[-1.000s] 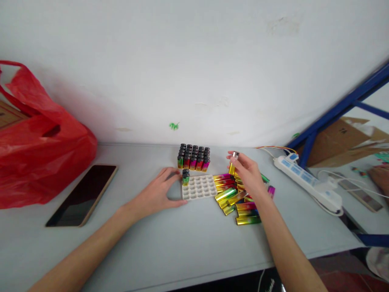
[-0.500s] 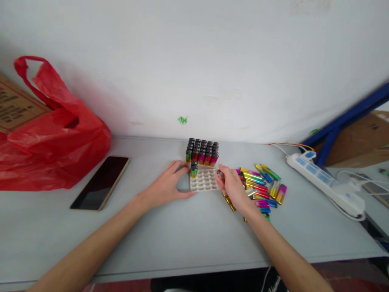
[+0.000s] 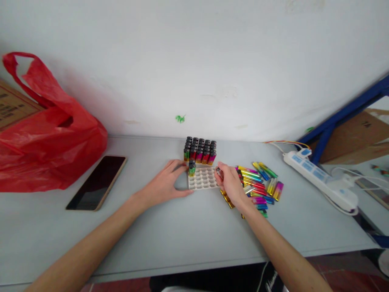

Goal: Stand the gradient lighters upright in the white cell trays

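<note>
A pale tray (image 3: 201,183) with rows of oval holes lies on the table. My left hand (image 3: 162,180) spans its left end, thumb at the front corner and fingers at the back corner. A couple of green lighters (image 3: 192,169) with black tops stand upright in the tray's back left. My right hand (image 3: 231,182) is closed on a lighter (image 3: 218,171) at the tray's right end; only its top shows. Behind the tray, a block of upright lighters (image 3: 199,152) stands in rows. Shiny, many-coloured lighters (image 3: 258,186) lie loose beside my right hand.
A red plastic bag (image 3: 57,150) with a cardboard box (image 3: 16,105) stands at the left. A phone (image 3: 97,182) lies flat near it. At the right are a white power strip (image 3: 319,178) with cables and a blue metal frame (image 3: 349,109). A wall rises behind the table.
The view has shifted slightly, moving everything a little left in the picture. Both hands keep almost the same place at the tray, the right still closed on the lighter.
</note>
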`<move>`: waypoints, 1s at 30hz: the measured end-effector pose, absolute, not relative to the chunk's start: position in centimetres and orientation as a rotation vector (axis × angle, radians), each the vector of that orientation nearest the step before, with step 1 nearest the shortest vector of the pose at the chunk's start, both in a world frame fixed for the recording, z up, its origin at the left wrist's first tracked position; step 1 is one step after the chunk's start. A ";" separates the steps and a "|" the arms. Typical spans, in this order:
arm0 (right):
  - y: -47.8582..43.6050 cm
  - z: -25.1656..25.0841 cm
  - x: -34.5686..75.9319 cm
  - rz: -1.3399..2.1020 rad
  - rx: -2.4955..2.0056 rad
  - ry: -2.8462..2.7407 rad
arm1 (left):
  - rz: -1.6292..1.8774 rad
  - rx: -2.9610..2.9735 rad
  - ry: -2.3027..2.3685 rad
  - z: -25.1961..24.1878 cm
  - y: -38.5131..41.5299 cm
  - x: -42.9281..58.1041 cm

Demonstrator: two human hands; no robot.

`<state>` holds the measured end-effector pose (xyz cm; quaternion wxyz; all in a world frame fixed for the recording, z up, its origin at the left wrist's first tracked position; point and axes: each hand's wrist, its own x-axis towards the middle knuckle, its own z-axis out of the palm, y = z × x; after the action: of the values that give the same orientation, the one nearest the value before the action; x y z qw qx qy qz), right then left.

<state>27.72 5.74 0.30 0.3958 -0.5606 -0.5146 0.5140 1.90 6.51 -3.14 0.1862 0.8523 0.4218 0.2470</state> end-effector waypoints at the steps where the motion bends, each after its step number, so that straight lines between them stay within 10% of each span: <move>1: 5.7 0.3 27.7 1.291 -1.422 -1.307 | 0.695 2.401 1.188 -3.1 6.5 1.9; 30: 4.9 -0.4 27.1 0.903 -1.145 -1.846 | 0.718 2.390 1.170 -2.7 6.3 2.1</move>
<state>27.11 4.86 -0.40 0.3844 -0.4491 -0.7246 0.3542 2.13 6.27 -2.67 0.1917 0.8511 0.4166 0.2556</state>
